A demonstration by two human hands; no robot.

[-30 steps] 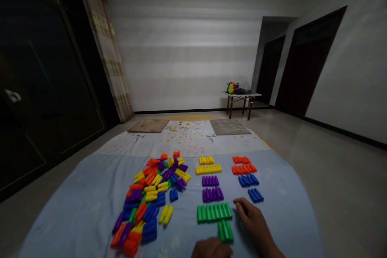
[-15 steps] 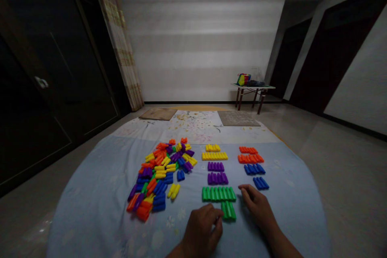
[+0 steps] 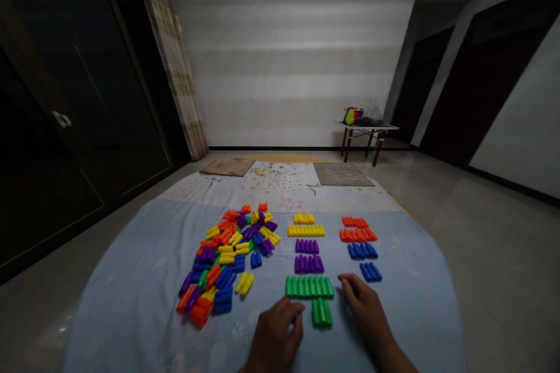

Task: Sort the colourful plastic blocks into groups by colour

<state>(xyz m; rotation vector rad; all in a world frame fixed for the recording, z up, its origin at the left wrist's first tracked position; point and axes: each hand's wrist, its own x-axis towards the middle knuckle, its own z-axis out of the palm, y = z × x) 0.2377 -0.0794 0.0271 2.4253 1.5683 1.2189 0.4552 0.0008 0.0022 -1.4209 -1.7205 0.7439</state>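
My left hand (image 3: pixel 276 329) is just left of a short row of green ribbed plastic pieces (image 3: pixel 322 313), apart from it. Its fingers curl loosely, with a gap between thumb and forefinger and nothing in them. My right hand (image 3: pixel 362 303) rests to the right of that row, fingers loosely extended and empty. Its fingertips are close to the right end of a longer green row (image 3: pixel 309 287). Behind are purple rows (image 3: pixel 308 264) and yellow rows (image 3: pixel 306 231). Blue rows (image 3: pixel 371 271) and orange rows (image 3: pixel 358 235) lie at the right.
A mixed pile of coloured pieces (image 3: pixel 223 262) spreads over the left of the cloth-covered table (image 3: pixel 144 303). At its far end are a brown board (image 3: pixel 227 166) and a grey-brown board (image 3: pixel 343 174). A small side table (image 3: pixel 366 127) with bags stands by the wall.
My left hand has drawn away leftward from the short green row. My right hand stays beside the green rows. The whole view has shifted slightly.
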